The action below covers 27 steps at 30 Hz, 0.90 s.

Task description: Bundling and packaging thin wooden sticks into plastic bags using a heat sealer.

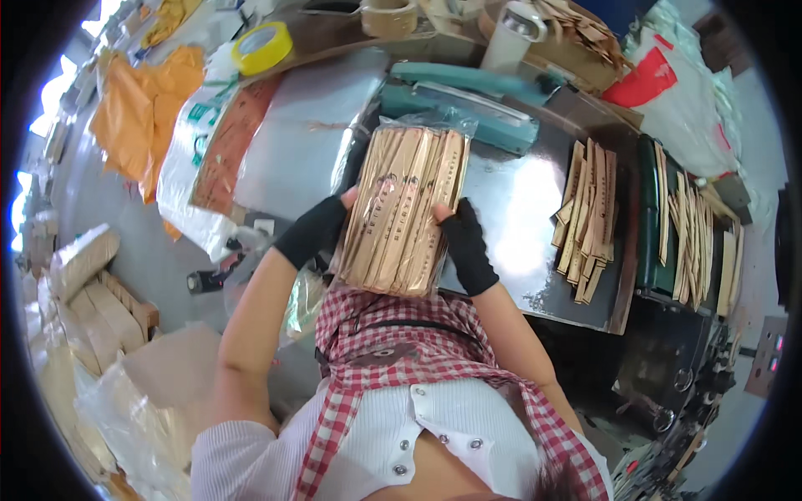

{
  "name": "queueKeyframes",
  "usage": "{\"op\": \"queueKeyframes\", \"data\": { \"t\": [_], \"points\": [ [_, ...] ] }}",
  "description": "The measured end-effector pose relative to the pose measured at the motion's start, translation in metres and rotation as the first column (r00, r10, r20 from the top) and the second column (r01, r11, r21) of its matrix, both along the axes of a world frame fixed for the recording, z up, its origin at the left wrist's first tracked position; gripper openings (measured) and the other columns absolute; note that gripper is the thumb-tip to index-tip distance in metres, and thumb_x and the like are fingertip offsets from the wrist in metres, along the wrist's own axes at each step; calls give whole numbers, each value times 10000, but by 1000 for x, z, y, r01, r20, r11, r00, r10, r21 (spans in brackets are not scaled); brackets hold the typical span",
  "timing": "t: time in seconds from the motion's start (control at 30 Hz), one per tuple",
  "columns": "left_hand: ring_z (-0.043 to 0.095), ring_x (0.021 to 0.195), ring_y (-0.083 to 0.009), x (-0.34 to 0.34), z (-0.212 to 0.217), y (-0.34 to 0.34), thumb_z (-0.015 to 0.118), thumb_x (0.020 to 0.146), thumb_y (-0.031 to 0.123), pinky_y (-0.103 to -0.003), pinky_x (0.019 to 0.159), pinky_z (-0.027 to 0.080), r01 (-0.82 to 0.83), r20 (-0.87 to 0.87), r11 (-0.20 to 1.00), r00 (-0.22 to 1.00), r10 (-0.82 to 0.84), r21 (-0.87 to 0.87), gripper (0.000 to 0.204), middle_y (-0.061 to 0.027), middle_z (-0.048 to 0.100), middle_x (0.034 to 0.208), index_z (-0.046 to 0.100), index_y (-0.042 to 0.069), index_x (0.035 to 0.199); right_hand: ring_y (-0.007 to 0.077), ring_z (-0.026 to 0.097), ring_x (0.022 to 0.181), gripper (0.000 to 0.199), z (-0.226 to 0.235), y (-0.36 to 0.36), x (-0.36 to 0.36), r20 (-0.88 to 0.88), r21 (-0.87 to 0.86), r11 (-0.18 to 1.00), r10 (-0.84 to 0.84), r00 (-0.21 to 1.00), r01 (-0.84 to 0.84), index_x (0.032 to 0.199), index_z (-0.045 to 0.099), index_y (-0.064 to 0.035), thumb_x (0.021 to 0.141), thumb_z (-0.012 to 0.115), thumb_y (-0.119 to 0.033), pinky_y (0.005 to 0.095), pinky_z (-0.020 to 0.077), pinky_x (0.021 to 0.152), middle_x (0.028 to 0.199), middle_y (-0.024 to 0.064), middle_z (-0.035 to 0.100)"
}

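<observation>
I hold a clear plastic bag packed with brown paper sleeves [405,213] upright in front of my chest. My left hand [316,230], in a black fingerless glove, grips the bag's left edge. My right hand [466,246], gloved the same way, grips its right edge. The bag's open top points toward a teal heat sealer [468,104] on the shiny metal table [301,142] just beyond it.
Loose piles of the same brown sleeves [587,217] lie on the table's right side and on a dark green tray [693,242]. A yellow tape roll [261,46] and brown tape roll [388,17] sit at the back. Filled bags and boxes [92,292] stack at my left.
</observation>
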<state>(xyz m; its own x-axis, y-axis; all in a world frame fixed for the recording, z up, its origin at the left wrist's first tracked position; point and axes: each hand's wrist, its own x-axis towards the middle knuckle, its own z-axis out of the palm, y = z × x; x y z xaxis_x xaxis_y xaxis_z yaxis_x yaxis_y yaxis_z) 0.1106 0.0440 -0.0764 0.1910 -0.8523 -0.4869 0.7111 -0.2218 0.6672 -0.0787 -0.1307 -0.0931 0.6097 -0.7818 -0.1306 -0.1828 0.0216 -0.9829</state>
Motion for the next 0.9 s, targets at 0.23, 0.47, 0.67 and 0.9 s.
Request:
{"op": "queueKeyframes", "data": {
  "t": [0.23, 0.47, 0.67, 0.9],
  "points": [
    [413, 1266, -219, -34, 14, -31, 856, 630, 244, -341, 1021, 388, -140, 502, 927, 807, 310, -347, 1022, -138, 445, 1354, 269, 35, 1439, 249, 590, 1053, 623, -21, -20, 2, 417, 596, 671, 210, 885, -440, 1278, 467, 19, 866, 633, -418, 382, 487, 923, 1190, 150, 586],
    [528, 1149, -190, -109, -21, 27, 844, 686, 205, -312, 997, 410, -128, 234, 989, 962, 141, -69, 758, -108, 574, 1248, 473, -13, 1311, 318, 558, 1126, 911, -7, -18, -60, 126, 583, 744, 312, 942, -325, 1359, 381, 11, 666, 801, -406, 439, 484, 957, 1280, 155, 535],
    [409, 1276, -273, -84, 8, 70, 895, 580, 331, -353, 1065, 330, -184, 331, 947, 905, 268, -265, 1136, -185, 396, 1386, 214, 3, 1428, 316, 565, 1108, 931, -42, -47, -29, 193, 592, 517, 655, 731, -619, 1343, 398, 22, 621, 824, -384, 428, 495, 928, 1275, 155, 538],
    [439, 1239, -174, -63, 26, 170, 868, 643, 197, -349, 1049, 355, -414, 431, 883, 771, 468, -218, 825, -103, 518, 1320, 450, 1, 1326, 288, 586, 1079, 787, 12, 89, 62, 208, 614, 411, 739, 641, -673, 1322, 422, 15, 670, 782, -240, 407, 516, 890, 1187, 158, 591]
  ]
}}
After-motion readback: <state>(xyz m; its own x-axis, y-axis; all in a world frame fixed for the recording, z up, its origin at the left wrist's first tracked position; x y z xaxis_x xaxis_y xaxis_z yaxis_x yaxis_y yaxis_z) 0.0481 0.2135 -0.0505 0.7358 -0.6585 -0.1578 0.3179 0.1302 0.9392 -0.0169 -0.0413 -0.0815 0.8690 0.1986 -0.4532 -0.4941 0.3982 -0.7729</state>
